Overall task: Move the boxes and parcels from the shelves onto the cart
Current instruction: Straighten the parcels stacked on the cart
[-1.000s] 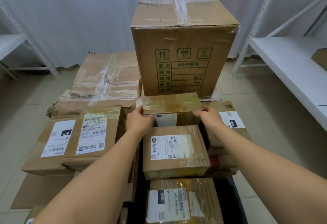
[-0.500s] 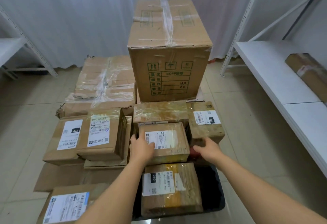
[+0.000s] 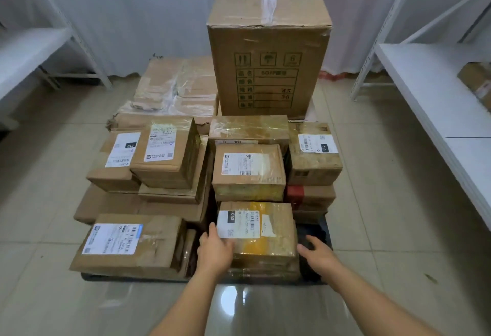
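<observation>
Here, pale glossy floor tiles (image 3: 372, 203) run between white shelves (image 3: 435, 102).

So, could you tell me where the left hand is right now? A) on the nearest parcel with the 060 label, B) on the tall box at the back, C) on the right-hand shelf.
A: the left hand rests on the near-left corner of the 060-labelled parcel.

Matt brown cardboard boxes (image 3: 269, 65) under glossy clear tape, paper labels (image 3: 238, 224), shiny tiled floor (image 3: 393, 203), perhaps painted-metal shelves (image 3: 435, 96).
</observation>
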